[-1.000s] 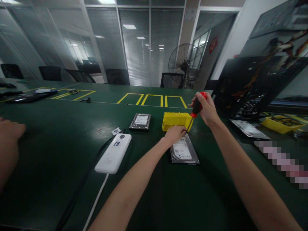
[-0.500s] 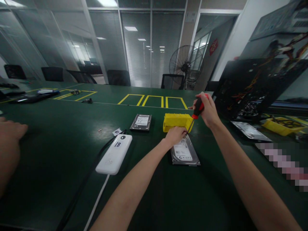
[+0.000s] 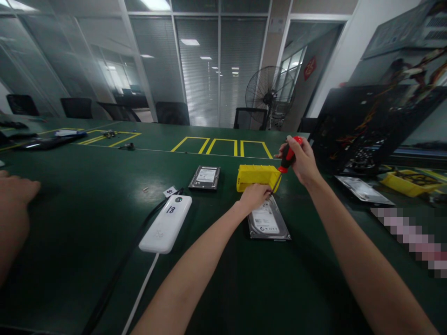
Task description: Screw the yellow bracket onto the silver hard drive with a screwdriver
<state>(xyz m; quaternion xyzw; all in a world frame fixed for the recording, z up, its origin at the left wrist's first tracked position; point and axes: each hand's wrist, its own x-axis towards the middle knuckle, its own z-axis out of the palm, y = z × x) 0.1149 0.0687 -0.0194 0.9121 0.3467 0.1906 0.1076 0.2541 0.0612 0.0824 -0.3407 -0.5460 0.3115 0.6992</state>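
In my right hand (image 3: pixel 303 158) is a screwdriver (image 3: pixel 288 156) with a red and black handle, its shaft slanting down to the left. My left hand (image 3: pixel 256 196) rests over the far end of a hard drive (image 3: pixel 267 218), its fingers drawn together around the screwdriver's tip. Those fingers hide the tip and whatever they may pinch. The drive lies flat, label up. Just behind it stands a yellow plastic bin (image 3: pixel 260 173), close to my left fingers.
A second hard drive (image 3: pixel 205 177) lies further left. Near it is a white power bank (image 3: pixel 166 225) marked 18, with cables. Another person's hand (image 3: pixel 16 190) rests at the left edge. To the right are a computer case (image 3: pixel 363 121), a metal drive (image 3: pixel 365 190) and a yellow tray (image 3: pixel 412 182).
My right hand's fingers have shifted slightly on the screwdriver handle, which seems turned a little. My left hand, the hard drive and the bin stay in place.
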